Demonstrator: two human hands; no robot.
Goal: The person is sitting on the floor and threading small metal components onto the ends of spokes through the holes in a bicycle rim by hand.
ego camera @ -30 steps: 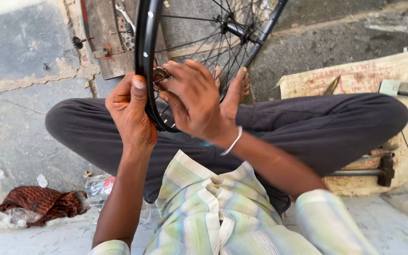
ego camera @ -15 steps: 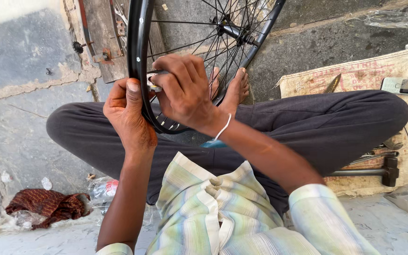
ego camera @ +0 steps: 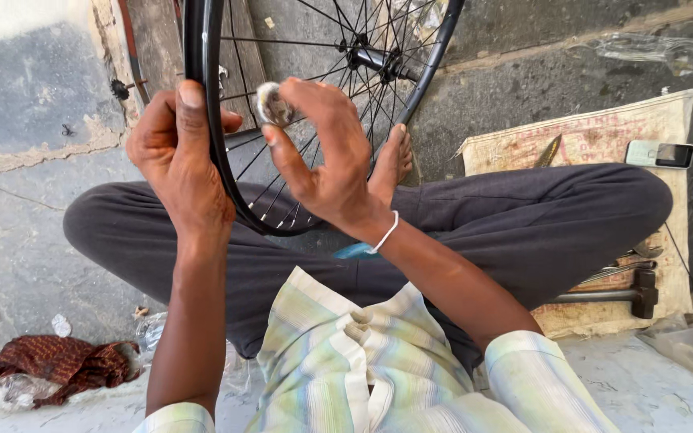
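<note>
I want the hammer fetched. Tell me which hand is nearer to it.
Right. The right hand is up by the wheel's spokes, on the hammer's side; the left hand grips the wheel rim, farther off.

Glossy black metal wheel rim (ego camera: 202, 104), rough stone floor (ego camera: 34, 240), coarse woven sack (ego camera: 603, 136).

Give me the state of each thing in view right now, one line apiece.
Bicycle wheel: upright, bare rim, spokes in place.
Left hand: gripping the wheel's rim.
Right hand: raised at the spokes, pinching a small round metal tool.
Phone: flat on the sack mat, screen dark.
Hammer: lying on the mat, untouched.
Red cloth: crumpled on the floor.
</note>
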